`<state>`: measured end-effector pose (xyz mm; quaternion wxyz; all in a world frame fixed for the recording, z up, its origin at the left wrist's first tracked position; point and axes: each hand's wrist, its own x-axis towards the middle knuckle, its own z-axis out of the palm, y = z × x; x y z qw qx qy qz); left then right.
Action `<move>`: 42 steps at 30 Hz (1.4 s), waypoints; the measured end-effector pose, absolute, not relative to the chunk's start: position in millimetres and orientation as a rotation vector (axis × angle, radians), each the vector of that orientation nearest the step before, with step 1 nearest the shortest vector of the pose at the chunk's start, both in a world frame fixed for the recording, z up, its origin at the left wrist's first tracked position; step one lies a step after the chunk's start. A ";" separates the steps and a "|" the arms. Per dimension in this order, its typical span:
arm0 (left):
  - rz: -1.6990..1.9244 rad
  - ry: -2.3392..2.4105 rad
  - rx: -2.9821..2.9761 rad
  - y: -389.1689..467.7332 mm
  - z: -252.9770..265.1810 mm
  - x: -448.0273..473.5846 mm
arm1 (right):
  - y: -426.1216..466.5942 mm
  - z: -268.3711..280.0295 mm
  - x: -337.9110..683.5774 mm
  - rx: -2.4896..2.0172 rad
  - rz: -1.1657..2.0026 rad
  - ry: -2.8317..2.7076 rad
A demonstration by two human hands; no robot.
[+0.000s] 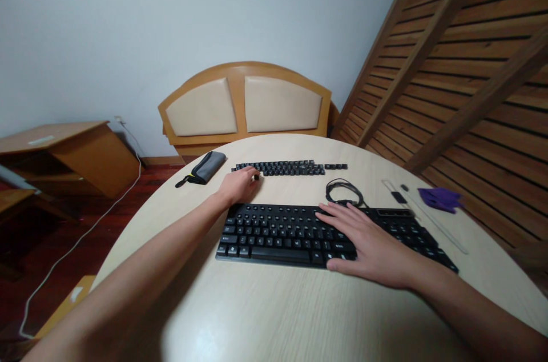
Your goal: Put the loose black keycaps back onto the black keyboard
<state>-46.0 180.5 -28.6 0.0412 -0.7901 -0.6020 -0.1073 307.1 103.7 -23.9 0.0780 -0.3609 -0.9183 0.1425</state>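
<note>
A black keyboard (280, 254) lies on the pale round table, its upper rows showing bare key posts where caps are off. Behind it, loose black keycaps (291, 168) stand in rows. My left hand (240, 185) is at the left end of those rows, thumb and fingers pinched on a small black keycap (256, 177). Spread flat over the right part of the keyboard, my right hand (368, 242) covers some keys, its fingers apart and holding nothing.
A coiled black cable (343, 192) sits behind the keyboard. To the right are a wire keycap puller (398, 197) and a purple cloth (440, 199). A grey zip pouch (208, 167) lies at the left. A padded headboard (246, 102) stands behind the table (274, 310).
</note>
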 end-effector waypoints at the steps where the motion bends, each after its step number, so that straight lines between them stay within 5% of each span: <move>1: -0.344 -1.853 -2.410 180.3 -28.2 -47.1 | 104.0 -24.7 307.3 -1.080 0.422 -2.752; 10: -0.591 -1.931 -2.425 156.1 -19.3 -49.5 | 104.0 -27.3 308.5 -1.075 0.419 -2.738; 16: -1.164 -1.914 -2.646 99.2 -15.2 -20.5 | 104.3 -25.9 308.3 -1.083 0.421 -2.743; 42: -1.185 -1.792 -2.962 78.3 -27.9 -16.0 | 104.9 -26.9 309.0 -1.073 0.426 -2.749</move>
